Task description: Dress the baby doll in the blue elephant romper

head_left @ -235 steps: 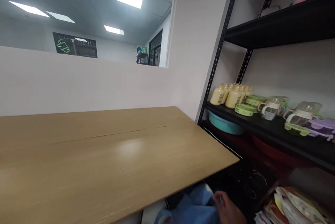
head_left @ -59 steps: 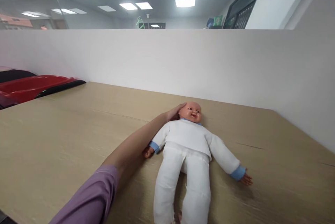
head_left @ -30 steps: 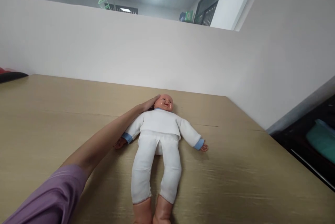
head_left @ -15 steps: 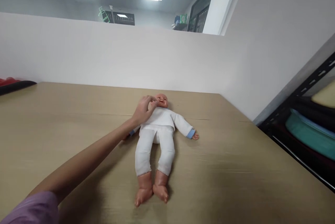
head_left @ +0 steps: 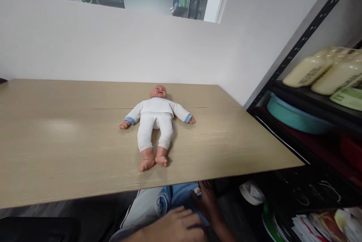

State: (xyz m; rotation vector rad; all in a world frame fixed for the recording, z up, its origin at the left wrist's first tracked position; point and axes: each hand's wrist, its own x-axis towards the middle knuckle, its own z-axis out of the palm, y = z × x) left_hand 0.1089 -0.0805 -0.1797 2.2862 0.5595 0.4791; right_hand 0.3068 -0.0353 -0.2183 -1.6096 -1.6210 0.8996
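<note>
A baby doll (head_left: 156, 121) in a white top and trousers with blue cuffs lies on its back on the wooden table (head_left: 70, 151), arms spread and feet toward me. Below the table edge, a small folded blue denim garment (head_left: 178, 195) rests on my lap. My right hand (head_left: 207, 202) grips its right end, beside a small white spot on the cloth. Just in front of the garment is my left hand (head_left: 181, 225), its fingers loosely bent and apart, with nothing seen in it. The lower parts of both hands run out of view.
To the right stands a black shelf rack (head_left: 299, 34) with cream bottles (head_left: 311, 68) and a teal basin (head_left: 296, 115). Lower down are a white roll (head_left: 251, 193) and packets (head_left: 319, 223). A white wall (head_left: 113, 46) closes off the table's far side.
My left hand has left the doll's head and come back to my lap. The view has tilted down and right, bringing the denim garment and my right hand into sight. The doll still lies flat.
</note>
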